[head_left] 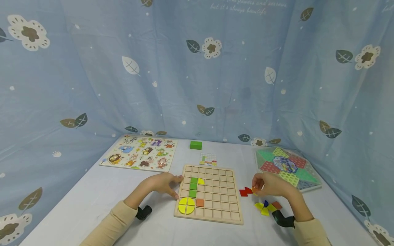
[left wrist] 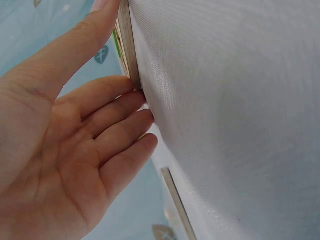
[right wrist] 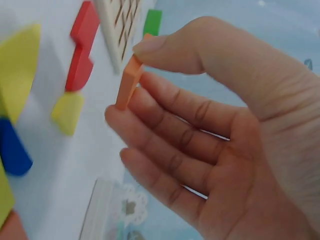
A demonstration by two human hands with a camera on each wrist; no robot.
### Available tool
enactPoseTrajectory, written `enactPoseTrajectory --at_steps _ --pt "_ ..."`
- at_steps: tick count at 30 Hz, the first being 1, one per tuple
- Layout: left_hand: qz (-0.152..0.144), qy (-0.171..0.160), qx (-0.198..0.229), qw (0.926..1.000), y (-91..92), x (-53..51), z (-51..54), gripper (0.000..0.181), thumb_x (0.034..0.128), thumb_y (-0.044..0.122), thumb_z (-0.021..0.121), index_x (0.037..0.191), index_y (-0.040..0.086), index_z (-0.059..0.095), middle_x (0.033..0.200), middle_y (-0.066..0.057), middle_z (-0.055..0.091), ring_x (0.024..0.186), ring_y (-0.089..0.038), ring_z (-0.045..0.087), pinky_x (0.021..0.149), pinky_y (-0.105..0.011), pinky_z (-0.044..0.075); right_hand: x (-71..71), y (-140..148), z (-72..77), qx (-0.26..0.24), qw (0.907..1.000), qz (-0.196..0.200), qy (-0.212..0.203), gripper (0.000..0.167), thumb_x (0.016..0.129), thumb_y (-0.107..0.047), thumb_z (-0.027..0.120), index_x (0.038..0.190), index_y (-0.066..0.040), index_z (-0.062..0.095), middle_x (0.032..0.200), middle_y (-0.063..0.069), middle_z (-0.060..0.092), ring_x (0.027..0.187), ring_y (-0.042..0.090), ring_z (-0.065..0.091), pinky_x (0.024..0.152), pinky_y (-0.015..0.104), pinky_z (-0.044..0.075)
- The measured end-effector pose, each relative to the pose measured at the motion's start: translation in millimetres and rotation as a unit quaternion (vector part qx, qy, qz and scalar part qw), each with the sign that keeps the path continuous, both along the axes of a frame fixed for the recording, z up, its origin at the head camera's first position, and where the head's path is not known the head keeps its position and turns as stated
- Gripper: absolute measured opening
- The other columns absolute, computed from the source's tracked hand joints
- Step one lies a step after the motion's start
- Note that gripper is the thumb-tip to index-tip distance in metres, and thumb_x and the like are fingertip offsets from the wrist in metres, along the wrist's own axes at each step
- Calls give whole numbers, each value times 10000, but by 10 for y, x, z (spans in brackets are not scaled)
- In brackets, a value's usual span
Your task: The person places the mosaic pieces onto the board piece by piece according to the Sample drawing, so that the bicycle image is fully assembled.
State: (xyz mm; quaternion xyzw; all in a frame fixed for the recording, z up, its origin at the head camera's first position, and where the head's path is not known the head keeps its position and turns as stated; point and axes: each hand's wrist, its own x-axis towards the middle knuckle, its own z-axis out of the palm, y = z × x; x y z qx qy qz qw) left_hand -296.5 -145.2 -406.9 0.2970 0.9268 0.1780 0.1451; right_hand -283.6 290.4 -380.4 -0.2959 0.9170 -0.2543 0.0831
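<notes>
My right hand (head_left: 271, 184) pinches an orange square block (right wrist: 129, 80) between thumb and fingers, raised over the table right of the wooden grid board (head_left: 221, 206). At the board's left edge, my left hand (head_left: 164, 184) rests with spread thumb and relaxed fingers touching the rim. The board carries green squares (head_left: 193, 186), a yellow quarter piece (head_left: 201, 181), a circle of yellow quarters (head_left: 186, 205) and an orange square (head_left: 200, 203). Red pieces (head_left: 243, 193) lie beside the board, near my right hand. Closer to me are loose yellow pieces (head_left: 264, 211), a blue piece (head_left: 266, 203) and another orange square (head_left: 276, 205).
Behind the board lie a small pattern card (head_left: 208, 159) and a green block (head_left: 196, 145). An animal puzzle board (head_left: 140, 152) is at the back left. A flat box with a coloured cover (head_left: 287, 167) lies at the right. A blue curtain (head_left: 197, 85) hangs behind.
</notes>
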Motion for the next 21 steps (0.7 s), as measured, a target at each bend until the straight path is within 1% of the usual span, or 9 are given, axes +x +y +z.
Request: enactPoseTrajectory --at_steps 4,9,12,16,21 --pt "-14 9 4 10000 0 5 6 784 758 376 801 1403 51 494 1462 -83 444 1358 -327 375 1103 -459 325 36 -117 45 36 9996 159 225 166 796 -135 769 881 -129 627 783 -58 612 707 63 580 617 239 530" --pt "3 -3 10 10000 3 12 17 782 761 370 803 1403 50 493 1464 -85 442 1361 -330 368 1105 -463 321 79 -282 50 -133 9980 507 367 176 802 -111 760 909 -131 622 806 -45 617 726 100 594 638 244 533" --pt "10 -18 9 10000 4 16 23 782 762 367 803 1404 47 491 1465 -83 441 1363 -328 366 1105 -460 320 99 -387 28 -256 9961 695 480 189 800 -105 761 920 -140 619 810 -60 615 737 123 602 646 272 543" --pt "24 -29 5 10000 7 16 22 781 761 366 804 1404 51 492 1465 -78 441 1364 -322 366 1106 -456 321 125 -534 -17 -421 9942 756 646 215 792 -100 772 935 -153 622 815 -80 615 741 151 612 653 308 561" --pt "30 -27 -12 10000 7 11 13 778 758 368 805 1403 57 497 1466 -71 442 1363 -316 371 1107 -451 320 163 -712 -58 -686 9910 815 815 238 794 -86 772 970 -154 627 843 -90 616 761 178 618 627 303 552"
